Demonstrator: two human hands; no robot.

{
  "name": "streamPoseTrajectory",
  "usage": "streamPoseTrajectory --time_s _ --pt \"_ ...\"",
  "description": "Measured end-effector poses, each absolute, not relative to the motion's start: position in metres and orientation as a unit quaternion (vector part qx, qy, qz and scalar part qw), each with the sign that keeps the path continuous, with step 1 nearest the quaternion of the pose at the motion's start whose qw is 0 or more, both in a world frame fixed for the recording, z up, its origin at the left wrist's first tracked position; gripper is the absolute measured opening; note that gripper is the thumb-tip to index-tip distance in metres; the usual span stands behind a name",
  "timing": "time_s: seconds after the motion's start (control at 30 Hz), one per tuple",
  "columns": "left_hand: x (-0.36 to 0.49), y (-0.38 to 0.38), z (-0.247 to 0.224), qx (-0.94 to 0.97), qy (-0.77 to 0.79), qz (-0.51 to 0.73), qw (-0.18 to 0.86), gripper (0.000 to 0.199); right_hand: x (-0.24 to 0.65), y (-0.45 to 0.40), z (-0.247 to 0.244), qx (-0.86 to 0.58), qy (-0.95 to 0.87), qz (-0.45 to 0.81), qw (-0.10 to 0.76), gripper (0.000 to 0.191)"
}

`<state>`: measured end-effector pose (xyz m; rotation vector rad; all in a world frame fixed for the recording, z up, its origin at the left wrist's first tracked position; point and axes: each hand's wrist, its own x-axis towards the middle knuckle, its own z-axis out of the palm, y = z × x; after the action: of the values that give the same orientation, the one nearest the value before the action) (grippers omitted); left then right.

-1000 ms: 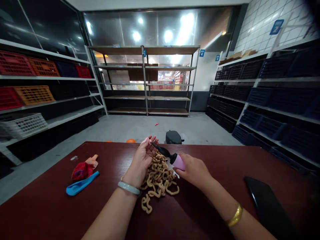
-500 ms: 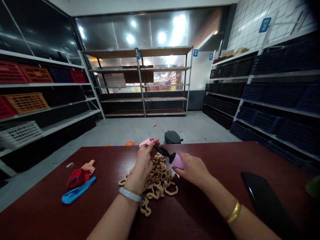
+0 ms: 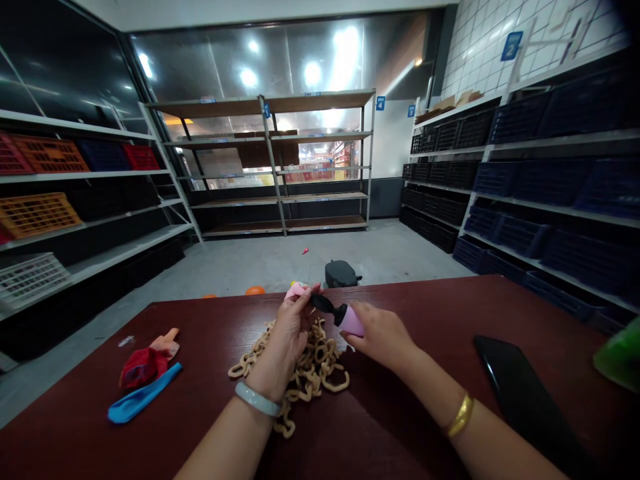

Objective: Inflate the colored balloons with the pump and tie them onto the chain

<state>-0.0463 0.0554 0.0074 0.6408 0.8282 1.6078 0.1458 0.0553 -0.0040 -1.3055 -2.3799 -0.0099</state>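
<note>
My right hand [image 3: 375, 331] is wrapped round a pink handheld tool [image 3: 352, 321] with a black nozzle [image 3: 323, 304] that points left. Fingers of my left hand [image 3: 295, 323] pinch a pale pink balloon [image 3: 297, 290] at the nozzle's tip. Under and behind my hands lies a heap of tan ring-shaped snacks [image 3: 314, 377] on the dark red table [image 3: 415, 413]. To the left are a blue balloon [image 3: 145, 395], a red balloon [image 3: 143, 365] and a peach one [image 3: 167, 340].
A black flat device [image 3: 517, 380] lies at the right, with a green object [image 3: 620, 357] beyond it. Past the table's far edge a dark grey bag [image 3: 341, 273] and an orange balloon [image 3: 255, 291] are on the floor. Shelves with crates [image 3: 37, 277] stand on both sides.
The view has shifted slightly to the right. Both hands keep their hold, and the pink balloon and tool stay together at the nozzle.
</note>
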Motion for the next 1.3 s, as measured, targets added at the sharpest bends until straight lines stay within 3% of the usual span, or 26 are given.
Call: streamPoseTrajectory --time_s 0.47,0.7,0.83,0.93,1.3 --pt "-0.031 0.046 0.013 0.255 0.308 0.716 0.572 0.028 0.142 0.053 0.0 -0.484 -0.846 0.042 0.219 0.054" --pt "-0.023 0.045 0.009 0.275 0.234 0.725 0.587 0.024 0.139 0.048 0.003 -0.476 -0.851 0.069 0.213 0.04" --pt "-0.022 0.046 0.009 0.273 0.215 0.751 0.562 0.021 0.136 0.046 0.0 -0.469 -0.856 0.077 0.202 0.05" --pt "-0.036 0.05 0.013 0.238 0.223 0.779 0.535 0.02 0.133 0.045 -0.003 -0.453 -0.866 0.073 0.2 0.058" --pt "-0.119 0.057 0.036 0.195 0.21 0.846 0.45 0.012 0.137 0.051 -0.011 -0.407 -0.891 0.057 0.192 0.059"
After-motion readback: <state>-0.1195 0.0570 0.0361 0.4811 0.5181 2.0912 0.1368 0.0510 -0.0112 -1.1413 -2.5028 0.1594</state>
